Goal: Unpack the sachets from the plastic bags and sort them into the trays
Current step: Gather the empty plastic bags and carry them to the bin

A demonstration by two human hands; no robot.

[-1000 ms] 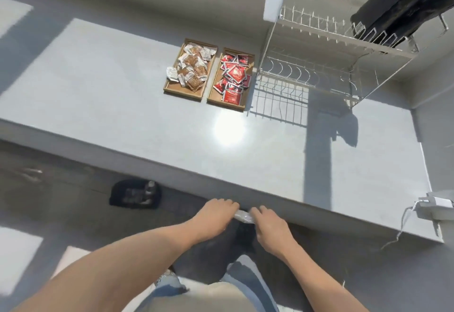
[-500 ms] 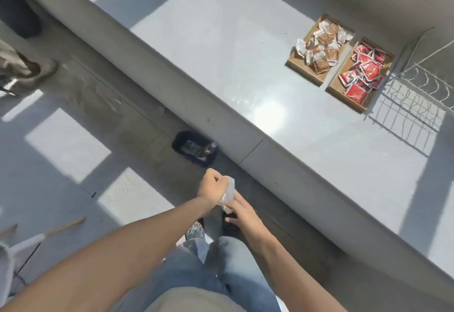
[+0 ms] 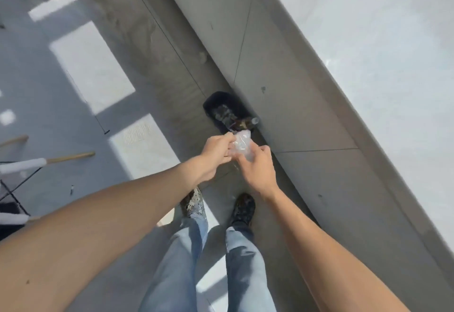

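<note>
Crumpled clear plastic bag (image 3: 242, 145) pinched between left hand (image 3: 216, 153) and right hand (image 3: 255, 170), each grip closed on it, apparently empty. Held above black bin (image 3: 221, 105) on floor beside bench (image 3: 368, 53), likely for discarding. Trays out of view.

One head-worn camera, looking steeply down at the floor.

We see from our own head height, tilted so the counter (image 3: 368, 53) runs slantwise along the right and the floor (image 3: 73, 95) fills the left. Our forearms reach in from the near edge, our shoes (image 3: 242, 208) lie straight below, and there is no second view to overlap.
</note>
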